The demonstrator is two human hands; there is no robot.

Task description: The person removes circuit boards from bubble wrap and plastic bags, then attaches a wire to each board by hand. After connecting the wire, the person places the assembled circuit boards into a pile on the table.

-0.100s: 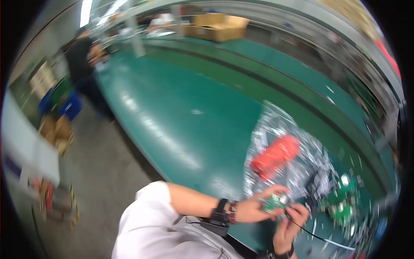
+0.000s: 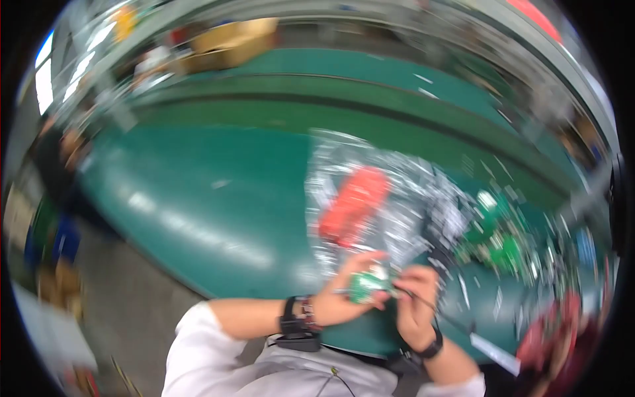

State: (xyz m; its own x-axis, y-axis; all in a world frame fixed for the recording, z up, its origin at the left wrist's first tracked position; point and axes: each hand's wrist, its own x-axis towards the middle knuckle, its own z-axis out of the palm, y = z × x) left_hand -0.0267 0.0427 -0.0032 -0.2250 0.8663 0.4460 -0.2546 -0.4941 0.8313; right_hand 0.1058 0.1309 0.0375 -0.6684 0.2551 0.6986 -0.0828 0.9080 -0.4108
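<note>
My left hand point(image 2: 334, 301) grips a small green circuit board point(image 2: 362, 288) with pale parts on its upper face. At the board's right edge, my right hand point(image 2: 417, 308) pinches the end of a thin black cable point(image 2: 452, 322). Motion blur hides whether the cable end touches the board. The cable trails right to a white tag point(image 2: 495, 354). Just beyond my hands lies a crumpled clear plastic bag point(image 2: 403, 182), with a red plastic-wrapped bundle point(image 2: 356, 204) on it.
Green circuit boards point(image 2: 506, 255) and loose parts crowd the right side of the green workbench point(image 2: 178, 192). An open cardboard box point(image 2: 235, 45) stands at the back. One person point(image 2: 56, 162) is at the far left; another in dark red point(image 2: 552, 344) is close on the right.
The whole view has swung to the right, so the bench, bag and hands appear farther left. A person in dark red now shows more at the lower right. Both hands keep their hold.
</note>
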